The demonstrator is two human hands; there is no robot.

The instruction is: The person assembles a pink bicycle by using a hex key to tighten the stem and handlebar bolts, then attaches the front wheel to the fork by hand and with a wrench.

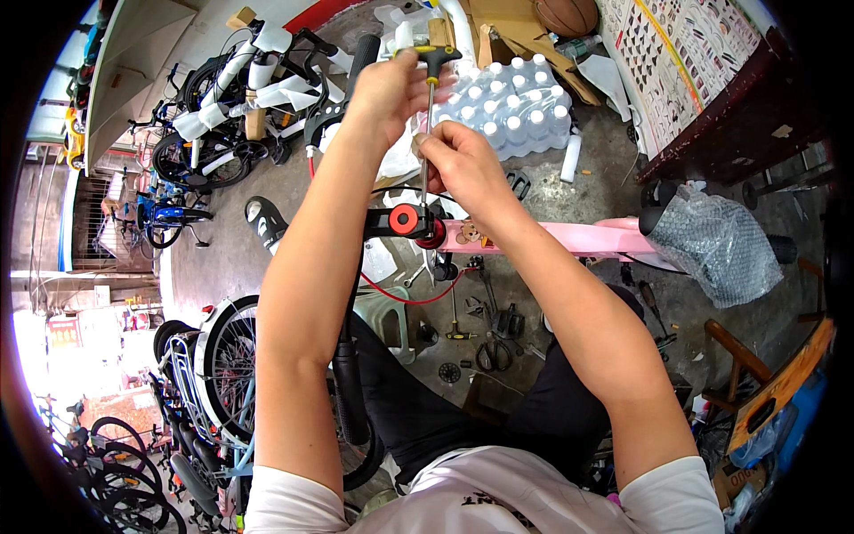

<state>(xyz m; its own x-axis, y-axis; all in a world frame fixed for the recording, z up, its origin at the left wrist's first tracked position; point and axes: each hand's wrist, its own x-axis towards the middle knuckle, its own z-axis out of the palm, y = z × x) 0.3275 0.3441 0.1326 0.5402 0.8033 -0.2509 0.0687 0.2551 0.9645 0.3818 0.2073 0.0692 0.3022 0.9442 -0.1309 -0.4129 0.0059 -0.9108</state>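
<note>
A T-handle hex key (438, 60) with a black and yellow handle stands upright, its long shaft reaching down to the black handlebar stem (382, 222). My left hand (387, 100) is at the handle, thumb against its left end and fingers extending behind the shaft. Lower down, my right hand (464, 167) pinches the shaft between thumb and curled fingers. The stem carries a round red cap (405, 219) and joins a pink bicycle frame (569, 238). Where the key's tip sits is hard to make out.
Shrink-wrapped water bottles (511, 107) stand beyond my hands. Bubble wrap (716, 240) covers the frame's right end. Loose tools and a pedal (508, 322) lie on the floor below. Partly wrapped bicycles (236, 102) stand at left, near a green stool (391, 320).
</note>
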